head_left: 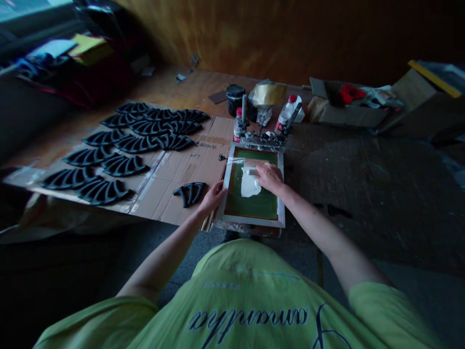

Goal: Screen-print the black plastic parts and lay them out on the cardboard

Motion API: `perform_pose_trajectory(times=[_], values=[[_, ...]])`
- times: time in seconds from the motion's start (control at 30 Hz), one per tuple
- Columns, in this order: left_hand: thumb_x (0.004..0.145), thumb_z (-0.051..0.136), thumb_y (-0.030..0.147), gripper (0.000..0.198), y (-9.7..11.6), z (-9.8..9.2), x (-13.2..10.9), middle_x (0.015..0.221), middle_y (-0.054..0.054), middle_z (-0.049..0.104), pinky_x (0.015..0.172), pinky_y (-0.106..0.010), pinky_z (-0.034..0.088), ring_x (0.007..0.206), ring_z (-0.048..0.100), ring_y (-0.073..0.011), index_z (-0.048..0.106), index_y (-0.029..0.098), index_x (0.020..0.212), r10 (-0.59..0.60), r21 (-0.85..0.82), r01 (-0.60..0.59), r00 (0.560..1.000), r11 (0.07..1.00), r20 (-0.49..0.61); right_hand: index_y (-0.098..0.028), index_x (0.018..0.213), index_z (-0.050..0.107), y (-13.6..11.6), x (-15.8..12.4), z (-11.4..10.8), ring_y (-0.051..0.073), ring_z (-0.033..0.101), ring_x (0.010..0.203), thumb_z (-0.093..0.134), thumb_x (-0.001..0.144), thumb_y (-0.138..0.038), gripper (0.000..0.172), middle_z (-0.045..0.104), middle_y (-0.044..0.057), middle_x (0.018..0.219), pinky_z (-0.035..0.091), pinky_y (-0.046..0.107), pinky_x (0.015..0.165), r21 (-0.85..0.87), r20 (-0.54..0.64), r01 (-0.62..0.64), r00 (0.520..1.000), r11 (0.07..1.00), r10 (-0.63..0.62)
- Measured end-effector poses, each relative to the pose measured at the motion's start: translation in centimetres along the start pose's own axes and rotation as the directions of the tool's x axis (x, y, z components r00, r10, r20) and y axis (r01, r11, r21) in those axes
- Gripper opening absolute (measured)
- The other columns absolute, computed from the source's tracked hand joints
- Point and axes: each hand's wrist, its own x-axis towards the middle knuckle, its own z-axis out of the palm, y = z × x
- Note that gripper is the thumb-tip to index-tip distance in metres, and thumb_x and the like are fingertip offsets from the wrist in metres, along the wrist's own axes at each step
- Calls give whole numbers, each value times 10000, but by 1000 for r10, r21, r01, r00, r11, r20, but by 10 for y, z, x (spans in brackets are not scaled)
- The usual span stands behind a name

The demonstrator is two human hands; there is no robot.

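A screen-printing frame [281,213] with a green mesh lies flat in front of me, its far end at a metal hinge clamp [259,139]. My left hand [214,196] grips the frame's left edge. My right hand [269,177] is closed around a squeegee [254,163] over the upper part of the mesh. White ink [250,187] lies in a thick patch just below the squeegee. Beside my left hand, a few curved black pieces [190,194] rest on the cardboard [163,179].
Rows of curved black parts [125,165] cover the cardboard on the left. Behind the clamp stand red-capped bottles [238,125], a dark tub [235,99] and a tape roll [268,93]. An open carton [345,114] with red cloth sits at the back right.
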Motion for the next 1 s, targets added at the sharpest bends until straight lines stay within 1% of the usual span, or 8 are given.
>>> perform_pose_trajectory(times=[0.17, 0.27, 0.43, 0.6, 0.7, 0.8, 0.9, 1.0], values=[[782, 724, 411, 633, -2, -2, 0, 704, 6, 653, 487, -194, 360, 529, 529, -101, 609, 168, 1355, -32, 14, 32, 999, 999, 15, -150, 918, 692, -4, -48, 5, 241, 557, 938, 503, 850, -36, 231, 697, 108, 913, 389, 344, 812, -13, 69, 284, 957, 959, -282], [777, 727, 414, 622, 0, -1, -2, 699, 4, 647, 505, -202, 381, 544, 542, -110, 620, 164, 1337, -24, 8, 24, 1000, 1000, 10, -174, 876, 695, 2, -50, -6, 225, 560, 901, 568, 834, -77, 165, 698, 77, 879, 378, 329, 786, 39, 110, 400, 909, 916, -402], [776, 724, 417, 643, 3, -1, -4, 720, -8, 660, 525, -207, 403, 575, 566, -122, 606, 158, 1353, -3, -3, 3, 1000, 1000, -1, -169, 907, 709, -3, -43, -2, 238, 566, 912, 558, 884, -127, 158, 706, 95, 897, 375, 342, 779, -3, -5, 253, 967, 967, -253], [763, 733, 430, 665, 5, 0, -6, 708, -3, 655, 505, -202, 394, 555, 556, -117, 599, 157, 1354, -4, -18, 4, 1000, 1000, 1, -152, 986, 721, -11, -66, 13, 235, 598, 918, 539, 922, -138, 194, 720, 108, 949, 416, 347, 803, 36, -3, 306, 952, 951, -306], [764, 728, 448, 712, 9, -2, -7, 673, 15, 632, 491, -195, 374, 522, 521, -101, 566, 154, 1392, -8, -17, 8, 1000, 1000, 20, -201, 1043, 715, -9, -48, 2, 227, 624, 918, 653, 903, -247, 161, 722, 68, 949, 453, 337, 809, 122, -51, 199, 980, 972, -195], [767, 725, 491, 798, 23, -8, -11, 609, 52, 561, 452, -182, 322, 471, 451, -83, 497, 167, 1460, 19, -23, -17, 996, 1000, 85, -270, 1295, 630, 1, -6, -18, 226, 638, 951, 733, 849, -262, 458, 718, 47, 1066, 487, 346, 830, 214, -150, 16, 988, 977, 17], [821, 650, 602, 678, 50, -14, -21, 560, 59, 470, 417, -178, 256, 442, 381, -72, 605, 171, 1342, 99, -78, -92, 991, 993, 90, -258, 1388, 565, 34, 25, -41, 230, 642, 933, 733, 846, -296, 569, 710, 58, 1050, 495, 365, 843, 288, -223, -114, 958, 951, 182], [893, 482, 696, 607, 88, -16, -26, 599, 5, 529, 433, -200, 329, 486, 459, -97, 706, 168, 1090, 207, -176, -199, 978, 964, 27, -197, 1288, 611, 84, 24, -56, 200, 634, 896, 571, 950, -340, 369, 700, 70, 1001, 488, 353, 838, 383, -264, -292, 874, 876, 407]])
